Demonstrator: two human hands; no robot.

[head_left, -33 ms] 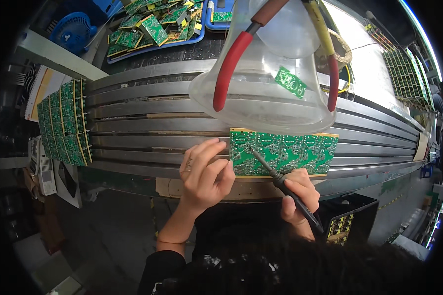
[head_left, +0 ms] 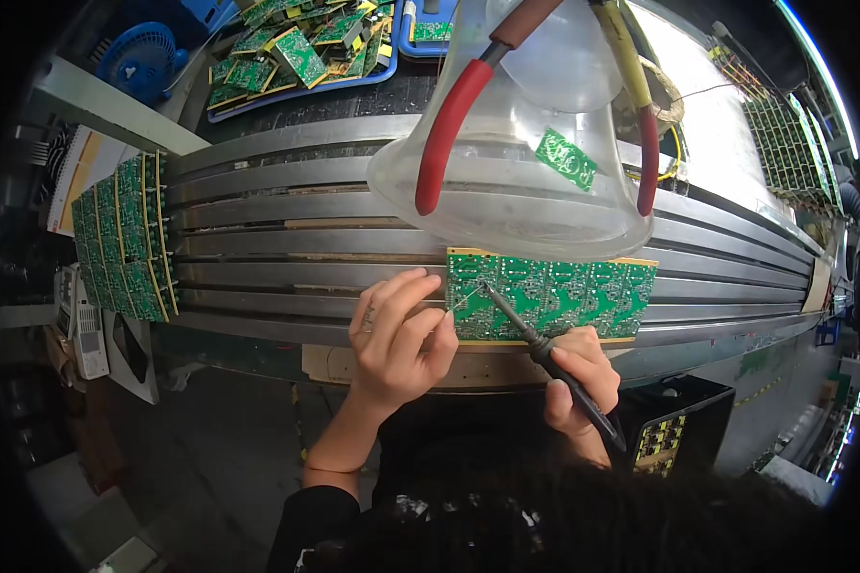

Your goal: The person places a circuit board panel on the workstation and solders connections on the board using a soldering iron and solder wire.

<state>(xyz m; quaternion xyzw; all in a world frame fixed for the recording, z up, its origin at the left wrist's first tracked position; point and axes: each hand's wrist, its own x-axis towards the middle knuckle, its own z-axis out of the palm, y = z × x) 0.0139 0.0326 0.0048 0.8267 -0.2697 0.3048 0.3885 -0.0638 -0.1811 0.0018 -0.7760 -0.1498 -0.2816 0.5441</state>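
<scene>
A green circuit board panel (head_left: 602,301) lies flat on the metal rails in front of me, its edge strips yellowish. My right hand (head_left: 585,368) is closed around the dark handle of a soldering iron (head_left: 543,351), which slants up and left so that its tip meets the panel's left part. Thumb and fingers of my left hand (head_left: 397,344) pinch a thin solder wire (head_left: 462,300) at the panel's left edge. The wire's far end comes close to the iron's tip; whether they touch is too small to tell.
Just above the panel hangs a clear plastic fume hood (head_left: 516,229) with red-sleeved arms (head_left: 443,134). Upright green panels (head_left: 124,244) stand at the left end of the rails (head_left: 287,215). Behind are a blue tray (head_left: 392,59) heaped with boards and a blue fan (head_left: 139,59). More panels (head_left: 788,143) stand far right.
</scene>
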